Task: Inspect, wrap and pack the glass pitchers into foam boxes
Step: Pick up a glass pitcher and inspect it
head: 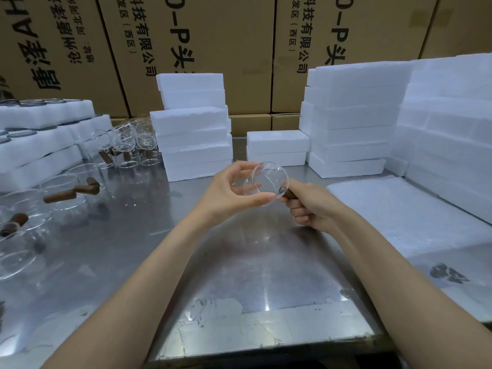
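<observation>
Glass pitcher [270, 183] is held in the air above the steel desk [165, 251], mouth turned toward the camera. Right hand [310, 206] has its fingers closed round the brown wooden handle [288, 194]; left hand [231, 190] pinches the rim and body between thumb and fingers.

Step judged: inspection, wrapping not yet started.

To be done well:
- pitcher to be turned slowly by the handle, with the left fingers kept light on the glass so smears are avoided
- rim, base and handle joint to be checked against the light for chips and cracks
- glass to be kept over the desk, clear of the foam stacks

Counts, as far as can be seen:
- 1 pitcher in hand
- loose pitchers [66, 194] at the left: at least 5 near ones, plus a far cluster too tangled to be counted
- closed foam boxes [193, 139]: about 4 in the centre stack, 1 low one beside it, taller stacks at the right not countable
- foam trays [45, 113] at far left: roughly 3 layers
- wrap sheets [399, 217] lie at the right; number cannot be told
</observation>
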The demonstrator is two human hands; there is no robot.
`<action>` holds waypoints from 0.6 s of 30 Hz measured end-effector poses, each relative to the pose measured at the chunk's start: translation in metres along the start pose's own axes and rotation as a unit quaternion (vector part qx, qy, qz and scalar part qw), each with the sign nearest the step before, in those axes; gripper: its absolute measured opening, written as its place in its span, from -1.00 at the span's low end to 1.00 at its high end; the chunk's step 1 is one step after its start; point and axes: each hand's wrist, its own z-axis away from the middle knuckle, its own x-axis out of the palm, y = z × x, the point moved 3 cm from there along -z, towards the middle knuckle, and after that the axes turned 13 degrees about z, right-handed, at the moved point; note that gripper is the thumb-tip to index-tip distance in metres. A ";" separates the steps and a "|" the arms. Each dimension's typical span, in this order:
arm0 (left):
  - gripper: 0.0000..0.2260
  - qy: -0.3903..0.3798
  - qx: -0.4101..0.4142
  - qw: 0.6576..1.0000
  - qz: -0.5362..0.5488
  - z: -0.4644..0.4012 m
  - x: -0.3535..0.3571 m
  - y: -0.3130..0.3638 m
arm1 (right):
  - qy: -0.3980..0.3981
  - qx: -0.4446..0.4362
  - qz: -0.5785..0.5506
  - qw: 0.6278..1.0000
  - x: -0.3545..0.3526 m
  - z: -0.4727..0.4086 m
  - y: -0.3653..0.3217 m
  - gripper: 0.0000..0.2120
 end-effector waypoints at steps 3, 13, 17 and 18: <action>-0.48 0.027 0.021 0.998 -0.052 0.001 0.004 -0.003 | 0.022 -0.010 0.011 1.000 0.001 0.000 -0.001 -0.65; -0.67 0.204 0.021 0.978 -0.038 0.002 0.019 -0.014 | 0.146 -0.119 0.130 0.973 0.012 -0.006 -0.007 -0.61; -0.81 0.216 -0.001 0.976 0.005 -0.003 0.017 -0.015 | 0.169 -0.131 0.142 0.966 0.014 -0.007 -0.008 -0.61; -0.83 0.213 -0.004 0.977 0.012 -0.004 0.016 -0.016 | 0.172 -0.133 0.139 0.966 0.014 -0.007 -0.008 -0.62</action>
